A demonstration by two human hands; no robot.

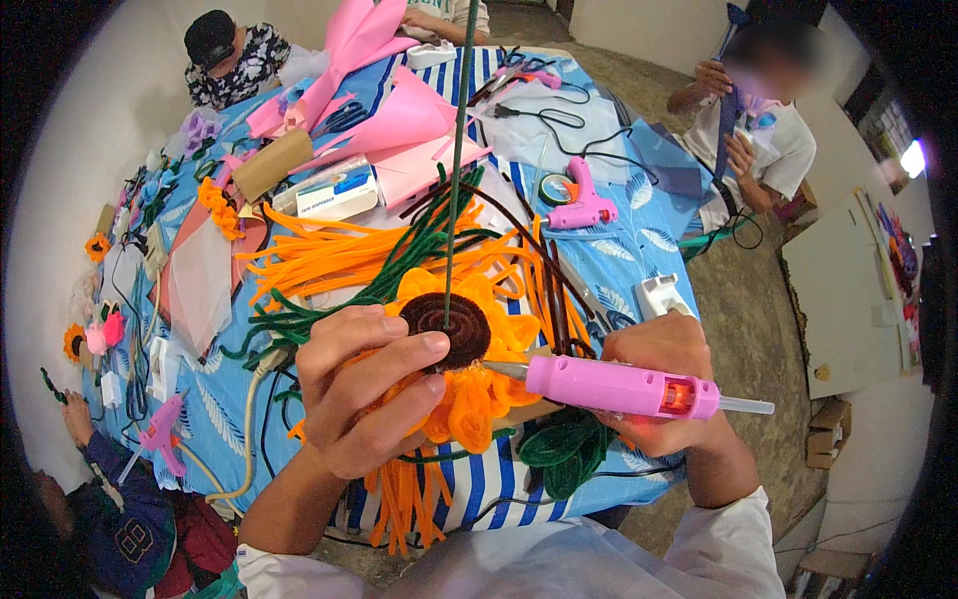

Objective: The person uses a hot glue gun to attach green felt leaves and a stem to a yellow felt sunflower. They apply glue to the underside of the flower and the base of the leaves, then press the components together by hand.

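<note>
Under my left hand (367, 389) is a sunflower (470, 412) with orange fuzzy pipe-cleaner petals, gripped between fingers and thumb. Its centre is a coiled dark brown disc (473, 329), and my fingertips press on the disc's edge. A thin green rod (456, 165) rises from the middle of that disc past the top of the view. My right hand (662, 352) is closed around a pink hot glue gun (591, 385) with a clear glue stick at its rear. The nozzle (505, 368) meets the disc's lower right rim, where the petals begin; its trigger is hidden.
Orange pipe cleaners (329, 258) and green ones (397, 262) lie beyond the flower. Dark green leaves (565, 453) sit below the gun. A second pink glue gun (587, 202), a tape dispenser box (337, 195) and pink wrapping paper (408, 116) lie farther back. Other people sit around the table.
</note>
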